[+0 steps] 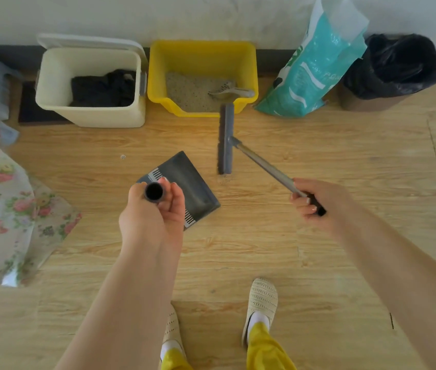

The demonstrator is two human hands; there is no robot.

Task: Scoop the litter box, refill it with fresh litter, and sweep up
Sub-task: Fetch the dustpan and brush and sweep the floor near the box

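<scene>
Sweeping was under way: right hand [311, 201] fingers gripped the grey metal-handled broom [226, 140], left hand [155, 206] fingers curled round the dark plastic dustpan [192, 185]; the yellow plastic litter box [202, 60] looked refilled.

**Around the Edges of the Room**

A wooden floor [345, 161] runs up to a white wall [211, 14] with a dark baseboard [5, 53]. At the left edge lies a floral-patterned sheet [5, 204], draped onto the floor. A dark mat [32, 113] sits beside it against the baseboard. Near the bottom, two woven cream slippers [262, 300] show beneath yellow trouser legs [265, 348].
</scene>
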